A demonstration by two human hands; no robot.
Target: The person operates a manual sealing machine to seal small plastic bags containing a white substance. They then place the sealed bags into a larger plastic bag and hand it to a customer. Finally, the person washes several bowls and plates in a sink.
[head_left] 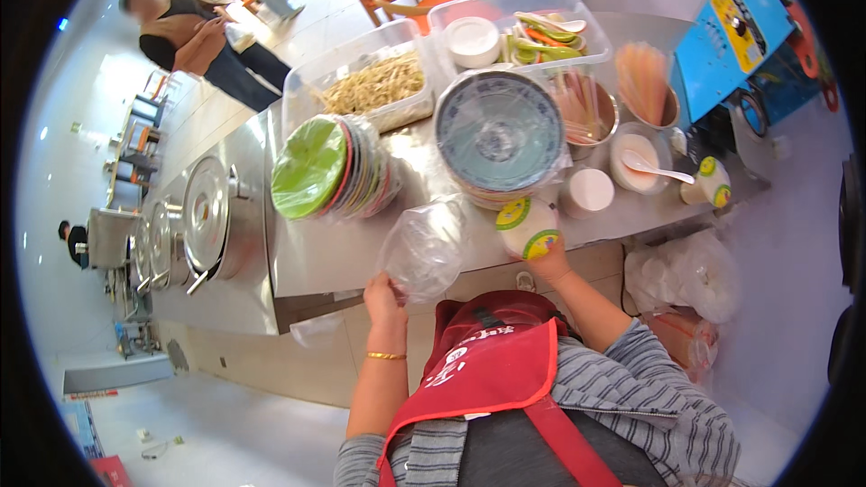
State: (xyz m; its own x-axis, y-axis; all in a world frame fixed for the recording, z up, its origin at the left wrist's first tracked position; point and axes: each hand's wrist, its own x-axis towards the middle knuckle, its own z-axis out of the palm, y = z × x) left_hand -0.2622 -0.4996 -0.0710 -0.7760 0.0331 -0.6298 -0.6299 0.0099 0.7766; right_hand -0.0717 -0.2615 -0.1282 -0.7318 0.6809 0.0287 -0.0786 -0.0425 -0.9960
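Note:
My left hand (385, 301) grips the near edge of a clear plastic bag (426, 243), which puffs out over the steel counter's front edge. In my right hand (549, 262) is a white cup (524, 226) printed with yellow-green patches, held tilted just right of the bag. Beyond the bag stands a tall stack of plastic-covered bowls (499, 132), blue-patterned on top. To its left leans a stack of coloured plates (331, 169), a green one uppermost, also wrapped in film. The fingers behind the cup are mostly hidden.
Lidded steel pots (208, 216) line the left. At the back are a tub of shredded food (369, 84) and a tub of spoons (541, 37). A white lidded container (590, 191), straws (643, 78) and a blue machine (731, 34) stand right. A person (203, 40) stands across the counter (325, 250).

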